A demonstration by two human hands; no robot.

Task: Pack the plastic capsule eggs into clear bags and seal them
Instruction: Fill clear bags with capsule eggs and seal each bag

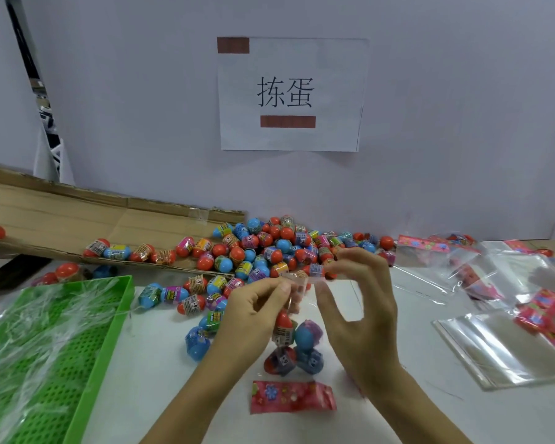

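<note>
- Pink header card [293, 397] lies flat at six o'clock.
- Left hand [253, 310] and right hand [361, 312] each pinch the clear bag [297, 341] top; four capsule eggs [305, 336] inside.
- Loose egg pile [263, 251] at twelve o'clock.

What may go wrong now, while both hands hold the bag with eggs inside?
1. The left hand and right hand pinch only the top of the bag; the thin film may slip and its eggs fall.
2. The loose eggs lie close behind the hands and may be knocked and roll away.
</note>
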